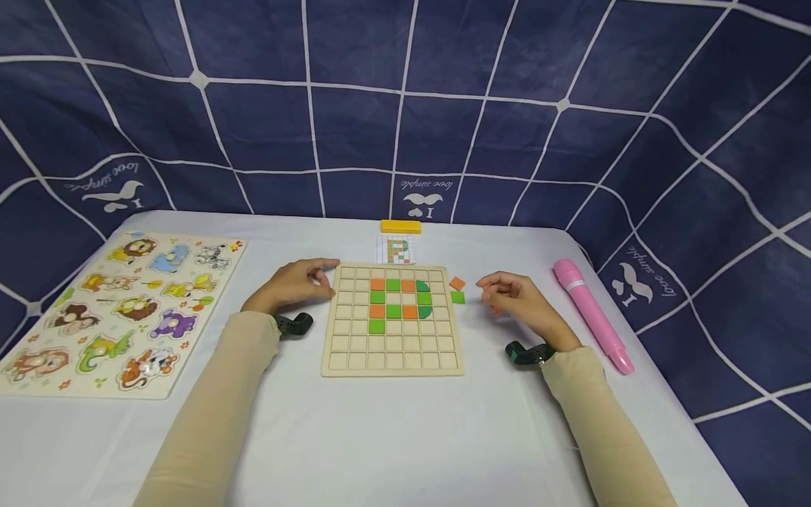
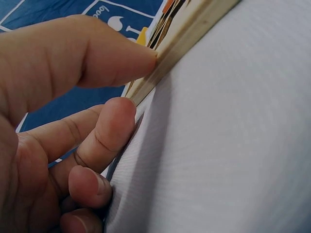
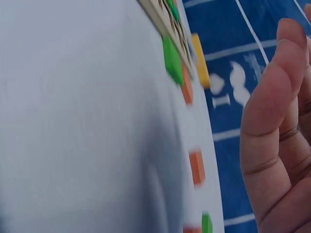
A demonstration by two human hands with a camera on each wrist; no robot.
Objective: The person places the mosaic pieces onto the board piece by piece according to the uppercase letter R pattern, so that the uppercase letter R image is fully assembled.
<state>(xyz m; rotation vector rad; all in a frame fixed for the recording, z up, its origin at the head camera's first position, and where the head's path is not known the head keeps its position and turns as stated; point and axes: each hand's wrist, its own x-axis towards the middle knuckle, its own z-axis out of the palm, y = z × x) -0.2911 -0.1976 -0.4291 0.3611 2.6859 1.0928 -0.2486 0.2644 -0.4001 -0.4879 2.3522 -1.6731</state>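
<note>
Grid board (image 1: 393, 361), pale wood, lying flat near the middle of the white surface (image 1: 393, 443) before me, its cells filled in part by orange and green square tiles (image 1: 393, 310) and dark green rounded pieces (image 1: 424, 312), together forming a P-like figure. Left hand (image 1: 288, 284): thumb against the board's left edge, forefinger reaching to the far left corner, the two parted, so that the board is touched rather than grasped. Right hand (image 1: 522, 301): well to the right of the board, fingers loosely bent, with nothing in its grasp that I can see. Between that hand and the board, just off the right edge, lie a loose orange tile (image 1: 457, 283) and a loose green tile (image 1: 457, 298), close together; the right wrist view shows another orange block (image 3: 197, 167) apart from them. Beyond the board: a pattern card (image 1: 395, 250), then a yellow bar (image 1: 400, 226). Far left, an animal puzzle (image 1: 218, 287); far right, a pink microphone-shaped object (image 1: 593, 315), lying aslant
</note>
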